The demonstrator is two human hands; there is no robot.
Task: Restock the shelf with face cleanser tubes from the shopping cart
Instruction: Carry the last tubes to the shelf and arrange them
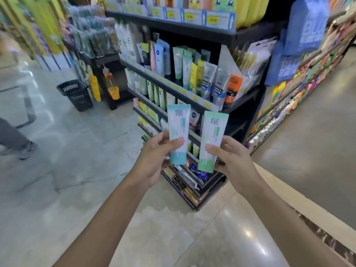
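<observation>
White plastic forms the body of both tubes held upright, cap end down, at the centre of the view. The white face cleanser tube with the teal cap is pinched between thumb and curled fingers of the left hand. The white face cleanser tube with the green cap, just beside it at 3 o'clock, is gripped likewise by the right hand. The two tubes are apart. The black multi-tier shelf unit, stocked with upright tubes, is located behind them at 12 o'clock. A black plastic shopping basket is seen on the floor at 10 o'clock.
</observation>
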